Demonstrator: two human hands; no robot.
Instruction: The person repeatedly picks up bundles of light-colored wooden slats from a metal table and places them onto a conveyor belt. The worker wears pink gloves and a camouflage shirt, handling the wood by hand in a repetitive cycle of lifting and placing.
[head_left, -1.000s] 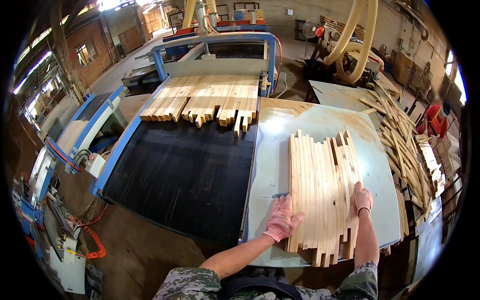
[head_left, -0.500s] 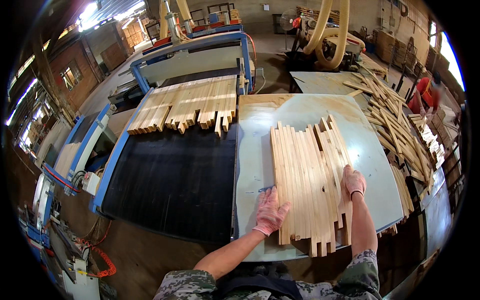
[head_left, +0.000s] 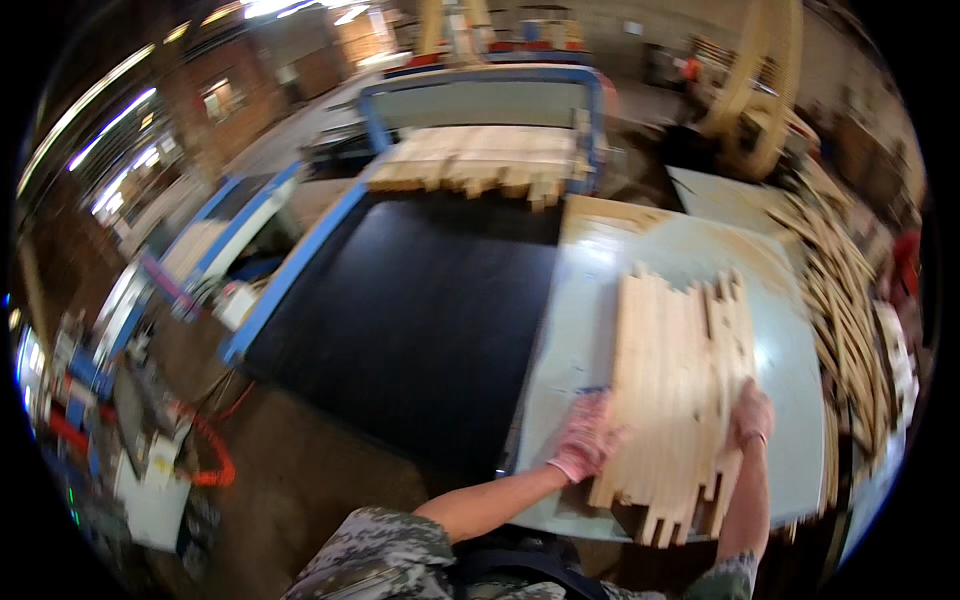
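Observation:
A row of pale wooden strips [head_left: 670, 390], set side by side with uneven ends, lies on the light grey-blue tabletop [head_left: 575, 320]. My left hand [head_left: 587, 437], in a pinkish knit glove, rests against the row's left edge near its lower end. Its fingers are stretched out and the thumb reaches toward the wood. At the opposite edge my right hand [head_left: 752, 412], gloved alike, is curled against the outermost strips. Narrow dark gaps show between some strips on the right. Motion blur softens the fingers.
Left of the tabletop runs a black conveyor belt [head_left: 400, 310] with a blue frame. Another row of wooden strips [head_left: 480, 155] lies at its far end under the machine's crossbar [head_left: 480, 76]. Loose sticks [head_left: 845, 300] are heaped at the right, near a person in red [head_left: 905, 265].
My view has swung left, so the scene sits farther right. The strips by my hands are more slanted, their near end leftward, and drawn closer together. Both hands stay at the edges.

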